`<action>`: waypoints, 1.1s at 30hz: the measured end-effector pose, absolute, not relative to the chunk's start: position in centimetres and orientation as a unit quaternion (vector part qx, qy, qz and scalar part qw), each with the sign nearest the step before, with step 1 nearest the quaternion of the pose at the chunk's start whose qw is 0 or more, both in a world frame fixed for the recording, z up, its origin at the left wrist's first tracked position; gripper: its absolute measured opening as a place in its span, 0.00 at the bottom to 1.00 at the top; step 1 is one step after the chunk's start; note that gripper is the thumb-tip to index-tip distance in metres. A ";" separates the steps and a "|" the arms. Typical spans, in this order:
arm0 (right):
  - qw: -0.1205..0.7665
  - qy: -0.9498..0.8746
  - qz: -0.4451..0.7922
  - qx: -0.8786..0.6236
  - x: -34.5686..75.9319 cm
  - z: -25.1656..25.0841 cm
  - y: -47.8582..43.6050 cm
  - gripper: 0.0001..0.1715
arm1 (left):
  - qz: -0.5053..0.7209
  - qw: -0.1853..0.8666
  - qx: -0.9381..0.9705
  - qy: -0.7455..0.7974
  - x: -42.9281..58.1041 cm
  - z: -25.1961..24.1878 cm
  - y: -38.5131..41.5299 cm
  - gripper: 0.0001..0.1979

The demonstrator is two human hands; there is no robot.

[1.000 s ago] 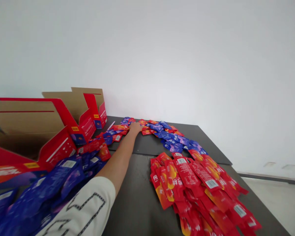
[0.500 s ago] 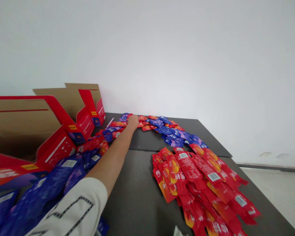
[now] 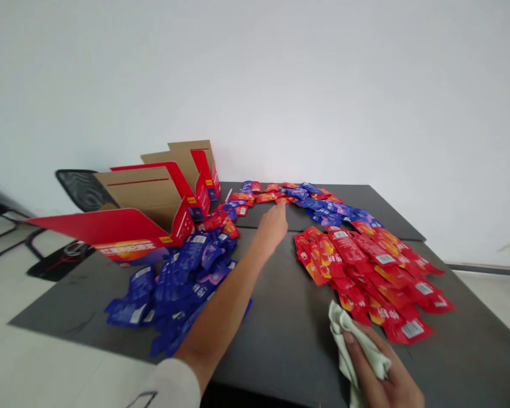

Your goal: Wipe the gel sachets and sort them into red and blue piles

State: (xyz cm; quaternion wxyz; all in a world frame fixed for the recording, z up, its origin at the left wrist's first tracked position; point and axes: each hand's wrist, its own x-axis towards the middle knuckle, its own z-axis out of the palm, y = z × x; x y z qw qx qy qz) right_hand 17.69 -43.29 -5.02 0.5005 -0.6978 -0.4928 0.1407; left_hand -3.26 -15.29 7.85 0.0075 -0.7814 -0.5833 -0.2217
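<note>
My left hand [image 3: 272,225] reaches out over the dark table [image 3: 280,328], fingers stretched toward a row of mixed red and blue packets [image 3: 289,195] at the far edge, not touching them. It holds nothing. My right hand [image 3: 380,377] rests near the front edge, fingers pressed on a pale green cloth [image 3: 355,345]. A pile of red packets [image 3: 365,266] lies just beyond that cloth. A heap of blue packets [image 3: 182,277] lies left of my forearm.
Open red-and-brown cardboard boxes [image 3: 153,198] stand at the back left of the table. A black chair [image 3: 79,190] is behind them on the pale floor. A white wall runs behind the table.
My left hand has drawn back from the far packets toward the table's middle. The view has pulled back and shifted, and my right hand with the cloth has come into sight.
</note>
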 end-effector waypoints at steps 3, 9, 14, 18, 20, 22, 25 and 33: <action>0.507 -0.470 0.131 -0.711 17.9 -5.1 -43.1 0.37 | -0.252 0.005 -0.827 -0.503 -3.7 6.0 -23.2 0.25; 0.520 -0.441 0.137 -0.718 17.2 -5.0 -42.9 0.41 | -0.264 0.010 -0.877 -0.402 -5.6 0.5 -35.8 0.26; 0.531 -0.437 0.138 -0.712 16.8 -4.8 -42.9 0.40 | -0.190 0.001 -0.898 -0.397 -7.3 -3.3 -40.4 0.25; 0.537 -0.441 0.139 -0.705 16.5 -4.6 -43.0 0.38 | -0.182 -0.011 -0.901 -0.393 -8.2 -4.5 -41.8 0.23; 0.548 -0.438 0.140 -0.699 16.3 -4.5 -43.0 0.37 | -0.192 -0.016 -0.897 -0.398 -8.6 -4.4 -42.5 0.27; 0.555 -0.434 0.140 -0.696 16.2 -4.5 -43.0 0.37 | -0.208 -0.023 -0.893 -0.398 -9.2 -4.0 -43.4 0.29; 0.550 -0.443 0.135 -0.695 16.2 -4.6 -43.0 0.36 | -0.242 -0.039 -0.890 -0.386 -10.0 -3.6 -44.9 0.23; 0.511 -0.538 0.122 -0.660 16.4 -2.7 -42.0 0.30 | -0.298 -0.035 -0.885 -0.355 -11.1 -5.2 -46.4 0.15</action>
